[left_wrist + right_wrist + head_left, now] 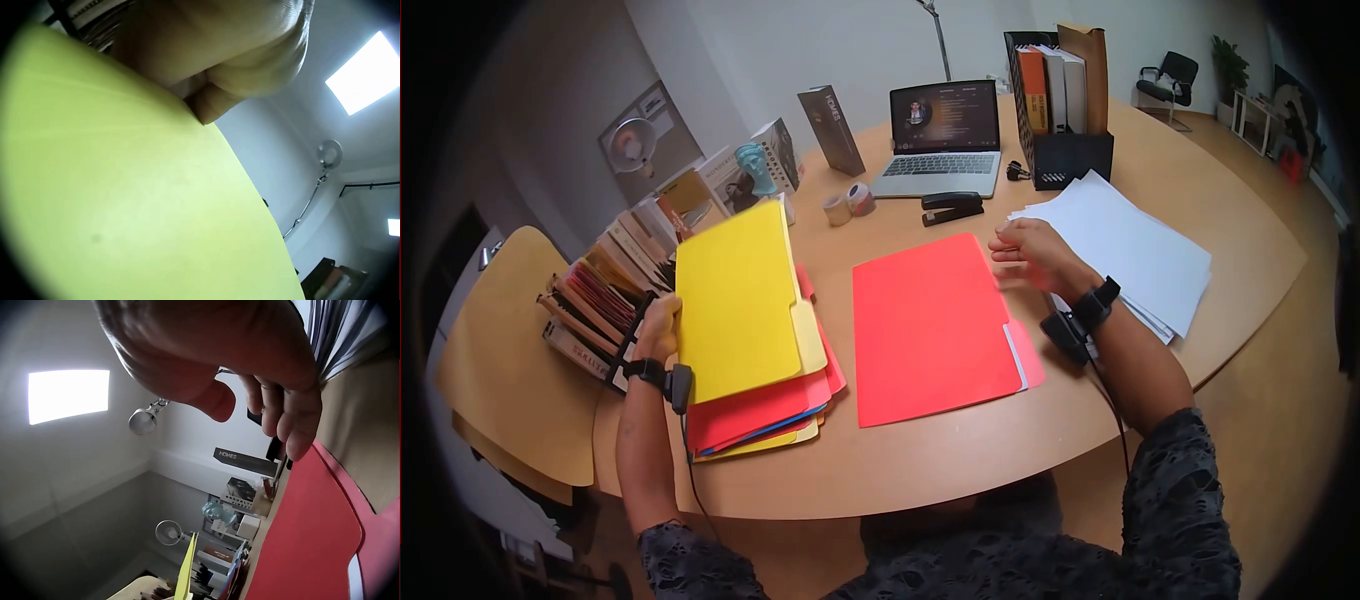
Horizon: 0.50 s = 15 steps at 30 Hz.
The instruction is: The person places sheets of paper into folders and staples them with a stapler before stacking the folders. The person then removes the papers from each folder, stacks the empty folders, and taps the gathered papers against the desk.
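My left hand [658, 328] grips the left edge of a yellow file folder [735, 300], thumb and fingers pinching it in the left wrist view. The folder is tilted over a stack of red, blue and yellow folders [730, 412]. In the middle of the desk lies a red file folder [930, 330], a white sheet showing at its tabbed right edge. My right hand [1040, 258] hovers by that folder's upper right edge, between it and a pile of white paper [1145, 250]. Its fingers [273, 403] are loosely bent, holding nothing.
Behind the folders stand a black stapler [952, 207], tape rolls [848, 203] and an open laptop [945, 140]. A black file holder [1072, 158] with books is at the back right. Rows of books [625, 250] and a blue bust [755, 168] line the left side.
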Each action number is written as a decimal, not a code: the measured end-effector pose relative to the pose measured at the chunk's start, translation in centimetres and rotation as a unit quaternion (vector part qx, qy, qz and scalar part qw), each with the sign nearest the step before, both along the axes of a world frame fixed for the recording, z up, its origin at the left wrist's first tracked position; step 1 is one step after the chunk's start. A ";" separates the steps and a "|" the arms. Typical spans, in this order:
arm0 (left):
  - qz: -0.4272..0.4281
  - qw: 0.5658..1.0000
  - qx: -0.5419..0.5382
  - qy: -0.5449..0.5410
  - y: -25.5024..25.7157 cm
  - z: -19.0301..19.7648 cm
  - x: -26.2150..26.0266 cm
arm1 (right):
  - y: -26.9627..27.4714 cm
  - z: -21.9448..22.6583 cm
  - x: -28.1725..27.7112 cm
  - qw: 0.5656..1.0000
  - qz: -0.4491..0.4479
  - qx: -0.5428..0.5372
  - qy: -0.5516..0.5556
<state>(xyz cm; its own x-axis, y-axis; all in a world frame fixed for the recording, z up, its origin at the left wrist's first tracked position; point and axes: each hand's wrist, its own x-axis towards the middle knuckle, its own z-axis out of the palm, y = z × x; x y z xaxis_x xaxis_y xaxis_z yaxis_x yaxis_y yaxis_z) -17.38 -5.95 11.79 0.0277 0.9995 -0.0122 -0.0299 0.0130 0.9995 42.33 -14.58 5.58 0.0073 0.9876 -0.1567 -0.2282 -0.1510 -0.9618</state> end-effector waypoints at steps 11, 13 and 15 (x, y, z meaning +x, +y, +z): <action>0.117 0.850 0.158 0.490 1.5 -7.1 -1.7 | 0.0 -0.2 0.4 0.999 0.002 -0.014 -0.035; 0.019 0.865 0.150 0.479 -1.1 -4.4 6.7 | 0.3 -0.3 0.4 0.999 -0.005 -0.015 -0.033; -0.161 0.859 0.167 0.456 -2.9 -3.0 14.0 | 0.2 -0.3 0.3 0.999 -0.010 -0.018 -0.034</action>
